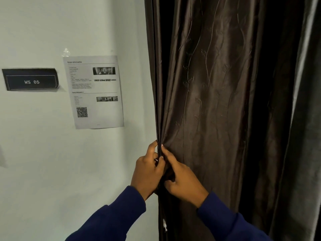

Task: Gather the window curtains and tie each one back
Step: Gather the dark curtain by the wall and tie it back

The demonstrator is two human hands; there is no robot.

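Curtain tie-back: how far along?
Done: nothing tied; no tie-back is visible. In hand: left hand and right hand pinch the brown curtain at its wall-side edge, folds just bunching. Left: gather the rest, tie it, then any other curtains.

curtain (217,101) right of wall (43,153), sign (31,80) left of paper (94,92)

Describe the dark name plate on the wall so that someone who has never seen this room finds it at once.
Start at the brown curtain that both hands are gathering, and look left across the pale wall. Past the taped paper sheet with a QR code sits the name plate, furthest left. It is the only dark item on the wall, a wide strip reading "WS 05" in white.
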